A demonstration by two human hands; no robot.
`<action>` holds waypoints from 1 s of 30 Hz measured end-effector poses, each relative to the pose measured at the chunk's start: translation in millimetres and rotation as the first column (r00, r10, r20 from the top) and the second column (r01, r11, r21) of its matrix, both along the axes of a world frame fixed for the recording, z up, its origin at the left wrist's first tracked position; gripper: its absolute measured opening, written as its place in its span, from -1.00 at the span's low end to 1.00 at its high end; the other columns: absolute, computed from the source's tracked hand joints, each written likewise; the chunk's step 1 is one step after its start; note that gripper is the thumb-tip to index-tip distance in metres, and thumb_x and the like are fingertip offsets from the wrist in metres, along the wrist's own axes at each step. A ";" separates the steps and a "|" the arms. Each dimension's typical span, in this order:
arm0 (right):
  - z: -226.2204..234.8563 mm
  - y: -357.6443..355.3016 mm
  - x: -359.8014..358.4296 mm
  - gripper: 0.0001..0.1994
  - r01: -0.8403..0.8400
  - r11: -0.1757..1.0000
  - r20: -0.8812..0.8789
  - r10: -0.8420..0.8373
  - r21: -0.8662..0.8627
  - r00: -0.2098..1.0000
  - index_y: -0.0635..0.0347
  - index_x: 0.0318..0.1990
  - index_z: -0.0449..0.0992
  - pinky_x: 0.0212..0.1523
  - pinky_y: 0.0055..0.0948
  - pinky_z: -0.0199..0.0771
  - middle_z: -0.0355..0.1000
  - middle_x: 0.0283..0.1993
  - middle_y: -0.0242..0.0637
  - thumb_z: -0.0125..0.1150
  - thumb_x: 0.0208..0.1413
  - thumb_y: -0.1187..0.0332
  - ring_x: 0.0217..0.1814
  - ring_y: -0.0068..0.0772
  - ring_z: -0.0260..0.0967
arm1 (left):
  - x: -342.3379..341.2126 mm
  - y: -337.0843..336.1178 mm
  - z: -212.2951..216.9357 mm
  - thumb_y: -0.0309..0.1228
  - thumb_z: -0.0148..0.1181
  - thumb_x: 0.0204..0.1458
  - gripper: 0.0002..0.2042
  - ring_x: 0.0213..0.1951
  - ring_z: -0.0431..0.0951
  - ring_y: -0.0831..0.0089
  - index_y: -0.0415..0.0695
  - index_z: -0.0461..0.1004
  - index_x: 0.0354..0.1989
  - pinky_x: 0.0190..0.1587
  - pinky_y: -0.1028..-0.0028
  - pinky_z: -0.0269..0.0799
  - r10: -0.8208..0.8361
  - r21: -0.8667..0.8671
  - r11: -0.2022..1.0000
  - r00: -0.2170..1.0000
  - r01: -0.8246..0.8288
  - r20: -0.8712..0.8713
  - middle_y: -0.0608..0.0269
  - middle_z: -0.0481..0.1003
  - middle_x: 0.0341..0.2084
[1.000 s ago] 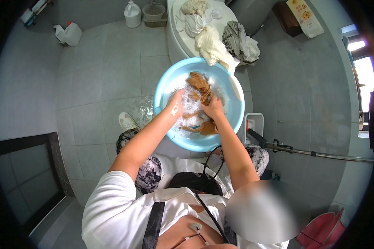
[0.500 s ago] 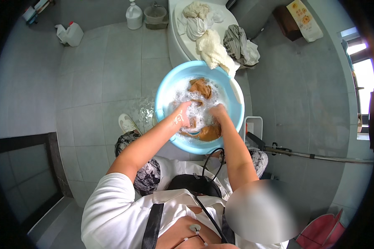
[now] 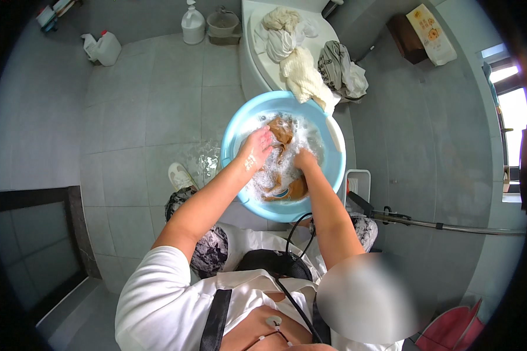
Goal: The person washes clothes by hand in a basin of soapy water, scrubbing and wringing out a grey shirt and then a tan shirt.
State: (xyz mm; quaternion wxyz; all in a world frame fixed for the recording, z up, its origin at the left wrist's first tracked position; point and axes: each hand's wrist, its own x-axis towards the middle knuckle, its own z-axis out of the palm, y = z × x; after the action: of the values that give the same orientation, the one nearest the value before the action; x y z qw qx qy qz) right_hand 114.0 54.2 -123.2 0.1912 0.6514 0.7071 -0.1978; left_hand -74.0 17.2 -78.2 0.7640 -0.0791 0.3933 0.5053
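The left hand (image 3: pixel 257 145) was loosely spread; the grip of the right hand (image 3: pixel 304 159), hidden by suds, couldn't be told. Between and beyond them, cloth (image 3: pixel 283 131) was soaked in the basin (image 3: pixel 233 127). By tugging, the knit (image 3: pixel 303 76) farther beyond could be splashed.

Mid-frame, the right hand's (image 3: pixel 305 159) fingers are sunk in suds (image 3: pixel 262 185), so what they grip cannot be told; suds also hide parts of the brown cloth (image 3: pixel 283 131). At lower right, a grey blur (image 3: pixel 366 299) masks what lies behind it, and the bottom edge cuts a pink thing (image 3: pixel 448 329). The top edge crops the toilet (image 3: pixel 249 52). Far right, glare washes out the window (image 3: pixel 514 117).
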 end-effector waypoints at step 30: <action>92.5 -46.1 -68.2 -0.78 0.214 0.864 -0.683 0.184 0.455 0.707 0.15 -0.32 0.43 -0.29 -0.18 0.33 0.35 -0.36 -0.09 0.02 -0.10 0.26 -0.33 0.04 0.31 | 15.9 -12.3 31.2 -0.25 -0.10 0.06 -0.74 -0.29 0.44 0.35 -0.19 0.29 -0.22 -0.27 0.32 0.42 0.052 -0.050 0.998 0.963 -0.041 0.264 0.18 0.38 -0.33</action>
State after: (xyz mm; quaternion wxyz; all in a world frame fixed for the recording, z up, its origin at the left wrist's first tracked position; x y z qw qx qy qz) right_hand 45.8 8.2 -30.7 -0.2723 0.5575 0.7459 -0.2422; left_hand -58.1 4.9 -47.1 0.7957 -0.1722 0.2968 0.4991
